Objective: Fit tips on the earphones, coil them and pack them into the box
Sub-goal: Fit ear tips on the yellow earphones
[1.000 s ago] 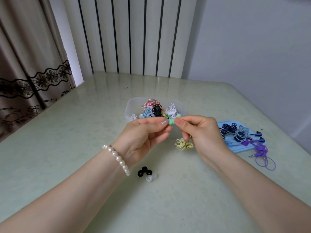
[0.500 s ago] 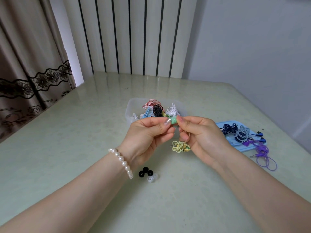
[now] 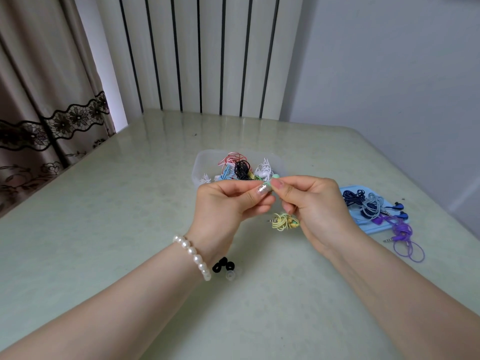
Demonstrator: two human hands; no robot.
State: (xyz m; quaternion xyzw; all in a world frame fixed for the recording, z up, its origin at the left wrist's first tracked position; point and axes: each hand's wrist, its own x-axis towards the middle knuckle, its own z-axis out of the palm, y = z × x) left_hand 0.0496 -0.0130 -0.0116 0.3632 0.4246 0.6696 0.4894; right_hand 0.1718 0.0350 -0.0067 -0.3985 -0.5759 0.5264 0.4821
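My left hand and my right hand meet above the table, fingertips together. Between them they pinch a mint-green earbud of a yellow-green earphone. Its coiled cable with the plug hangs below my right hand. Behind the hands stands a clear plastic box holding several coiled earphones in red, black, white and blue. Loose ear tips, black ones and a clear one, lie on the table near my left wrist.
A blue lid at the right carries dark blue and grey earphones. A purple earphone trails off it onto the pale green table. Curtain at the left, wall behind and to the right.
Both hands stay together on the earbud and have shifted slightly. The hanging coil has swung a little under my right hand.
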